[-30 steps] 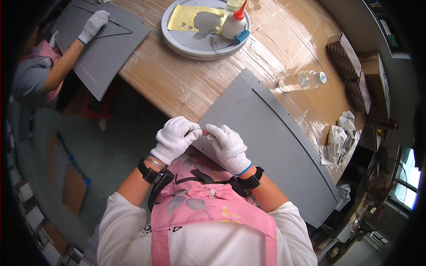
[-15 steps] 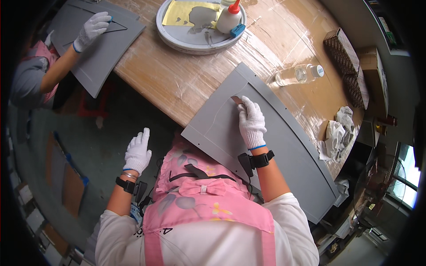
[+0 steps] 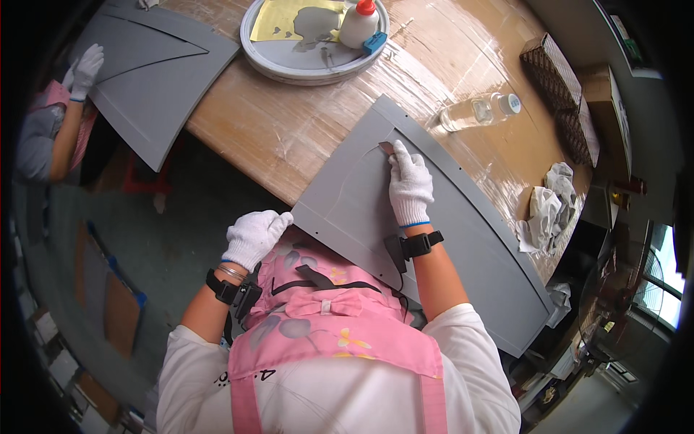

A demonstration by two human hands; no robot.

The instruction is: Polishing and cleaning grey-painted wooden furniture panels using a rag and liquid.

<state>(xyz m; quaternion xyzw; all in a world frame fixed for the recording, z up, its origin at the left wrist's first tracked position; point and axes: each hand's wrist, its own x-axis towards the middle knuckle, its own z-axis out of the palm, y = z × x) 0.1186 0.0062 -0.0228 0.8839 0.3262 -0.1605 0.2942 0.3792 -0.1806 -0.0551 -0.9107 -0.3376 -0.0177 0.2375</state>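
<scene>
A large grey panel [image 3: 354,192] with a raised edge strip lies slantwise before me, partly on the table and overhanging its near edge. My right hand [image 3: 410,189], in a white knit glove, rests over its upper part, fingers closed on a small flat scraper [image 3: 386,147]. The scraper's thin edge meets the panel beside a faint curved line. At the panel's near left corner, my gloved left hand [image 3: 256,237] is closed, its fingertips pinching that corner. How far the thumb reaches beneath the panel is hidden.
On the film-covered table [image 3: 238,137] stand a round tray [image 3: 289,71] with a red-capped white bottle [image 3: 359,25] and blue block [image 3: 374,43], a clear bottle [image 3: 481,112] and crumpled cloths [image 3: 546,210]. At far left, another person's gloved hand [image 3: 88,69] is by a second grey panel [image 3: 155,87].
My left hand has come up and right to the panel's corner, its fingers closing. The right hand with the scraper has slid slightly up the panel. The other person's hand has drawn back left.
</scene>
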